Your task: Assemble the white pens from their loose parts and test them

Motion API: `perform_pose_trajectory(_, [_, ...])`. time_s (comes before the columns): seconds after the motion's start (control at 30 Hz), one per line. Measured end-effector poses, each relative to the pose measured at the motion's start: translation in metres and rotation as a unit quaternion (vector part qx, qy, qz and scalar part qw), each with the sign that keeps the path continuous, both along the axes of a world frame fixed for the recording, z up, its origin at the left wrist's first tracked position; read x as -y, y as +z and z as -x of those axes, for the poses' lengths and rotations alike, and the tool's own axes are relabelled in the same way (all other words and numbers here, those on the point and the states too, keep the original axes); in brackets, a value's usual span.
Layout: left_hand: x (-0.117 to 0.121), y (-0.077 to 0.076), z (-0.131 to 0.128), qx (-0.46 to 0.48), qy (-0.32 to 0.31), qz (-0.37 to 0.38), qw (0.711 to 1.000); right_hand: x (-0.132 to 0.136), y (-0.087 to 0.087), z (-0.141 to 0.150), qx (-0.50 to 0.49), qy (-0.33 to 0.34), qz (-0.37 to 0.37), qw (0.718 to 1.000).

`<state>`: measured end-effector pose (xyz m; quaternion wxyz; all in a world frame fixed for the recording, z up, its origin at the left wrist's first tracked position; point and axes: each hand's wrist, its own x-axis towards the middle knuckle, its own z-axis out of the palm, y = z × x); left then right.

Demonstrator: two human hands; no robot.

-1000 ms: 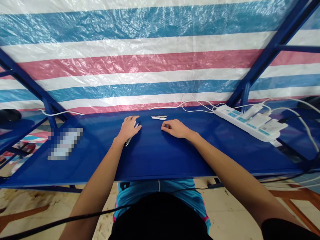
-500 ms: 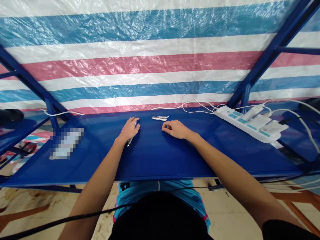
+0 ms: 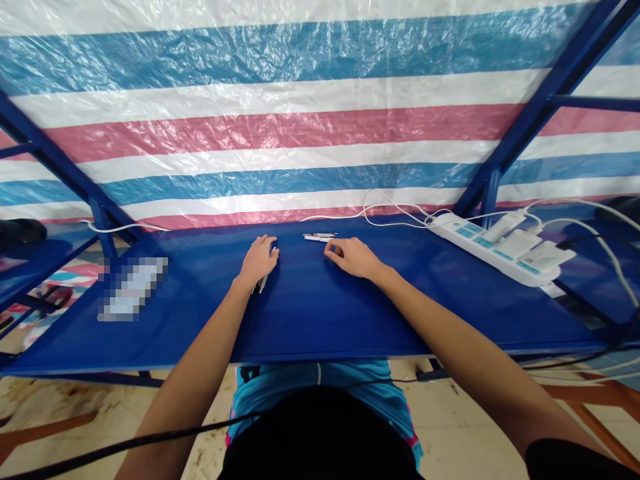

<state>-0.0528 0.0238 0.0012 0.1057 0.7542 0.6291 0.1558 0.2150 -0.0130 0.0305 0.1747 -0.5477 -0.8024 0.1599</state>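
**Left hand (image 3: 257, 260) over slim pens (image 3: 263, 283), right hand (image 3: 356, 257) curled**

The left fingers (image 3: 261, 243) are slightly parted, the thumb out to the side; the pens' ends poke out beneath the palm, and how firmly they are gripped cannot be told. The right fingers bend toward the thumb in a loose loop; whether the tips meet is unclear. Just beyond them, white pens (image 3: 320, 237) lie on the blue table (image 3: 325, 313). Farther right sits a power strip (image 3: 493, 247); behind hangs a striped sheet (image 3: 300, 127).
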Motion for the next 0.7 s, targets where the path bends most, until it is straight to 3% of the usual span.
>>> perform_pose_trajectory(0.2, [0.005, 0.006, -0.002, 0.009, 0.016, -0.007, 1.0, -0.004, -0.004, -0.007, 0.01, -0.064, -0.045, 0.997])
perform_pose_trajectory(0.47, [0.011, 0.014, -0.007, 0.021, 0.034, -0.018, 0.999, -0.01, -0.02, -0.01, 0.081, -0.021, -0.073, 0.994])
perform_pose_trajectory(0.7, [0.014, 0.02, -0.012, 0.017, 0.035, -0.009, 0.999, -0.008, -0.018, -0.01, 0.101, -0.008, -0.062, 0.993])
